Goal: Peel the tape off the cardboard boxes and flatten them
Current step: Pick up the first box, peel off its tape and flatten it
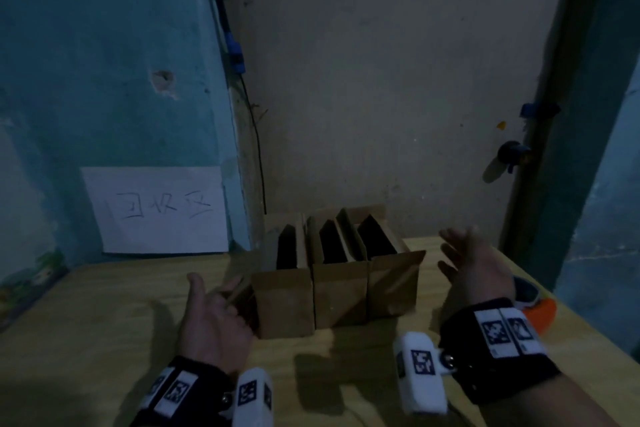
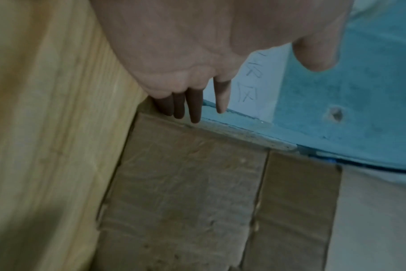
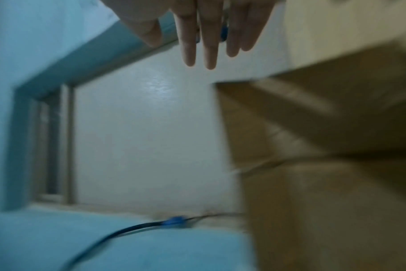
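Three brown cardboard boxes stand side by side on the wooden table (image 1: 86, 340), their top flaps up: the left box (image 1: 284, 302), the middle box (image 1: 341, 295), the right box (image 1: 393, 284). My left hand (image 1: 214, 308) lies with straight fingers against the left box's left side; in the left wrist view its fingers (image 2: 195, 104) reach along the left box (image 2: 186, 192). My right hand (image 1: 467, 260) hovers open just right of the right box, apart from it. The right wrist view shows its straight fingers (image 3: 209, 45) and a blurred box (image 3: 325, 155).
An orange and blue tape dispenser (image 1: 535, 305) lies on the table behind my right wrist. A white paper sheet with handwriting (image 1: 156, 210) hangs on the blue wall at the left. A black cable (image 1: 256, 149) runs down the corner behind the boxes.
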The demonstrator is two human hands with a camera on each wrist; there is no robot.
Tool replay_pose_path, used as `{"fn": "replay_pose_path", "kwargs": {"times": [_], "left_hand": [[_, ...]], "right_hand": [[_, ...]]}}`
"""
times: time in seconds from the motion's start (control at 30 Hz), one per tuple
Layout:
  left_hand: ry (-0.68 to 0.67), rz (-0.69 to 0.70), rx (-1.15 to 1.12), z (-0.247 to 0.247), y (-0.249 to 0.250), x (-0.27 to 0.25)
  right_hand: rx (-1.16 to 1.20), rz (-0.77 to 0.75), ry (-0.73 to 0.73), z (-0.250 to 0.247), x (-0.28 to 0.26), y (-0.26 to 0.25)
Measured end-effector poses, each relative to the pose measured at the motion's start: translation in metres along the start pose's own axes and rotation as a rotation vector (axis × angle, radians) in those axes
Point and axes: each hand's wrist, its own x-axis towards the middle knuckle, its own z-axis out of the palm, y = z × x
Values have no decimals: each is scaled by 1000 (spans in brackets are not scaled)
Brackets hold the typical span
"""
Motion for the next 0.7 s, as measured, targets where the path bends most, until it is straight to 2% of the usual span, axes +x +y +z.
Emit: {"fn": "replay_pose_path", "kwargs": {"times": [0.13,0.2,0.27,0.37,0.43,0.47,0.53,0.6,0.7], "left_hand": [[-7,9,-43,-5,5,7],[-17,-19,-32,-6,4,9],[-38,-23,-24,-7,1,10],[-43,-16,44,-6,-5,11],[-69,-11,90,-5,-7,11],[-100,-5,98,-6,-7,12],[-179,2,89,-8,-9,15],[-222,22,95,-7,-9,15],[-204,99,183,1,-12,11]], "right_hand": [[248,63,-206,28,-37,-8],[333,75,-413,41,-62,9],[190,50,-643,50,-86,34],[-117,-200,-794,65,-97,70],[-211,-304,-831,69,-93,89],[-218,-304,-840,69,-92,95],[-181,-234,-828,68,-86,103],[-123,-86,-805,66,-80,108],[-118,-75,-790,66,-73,116]]}}
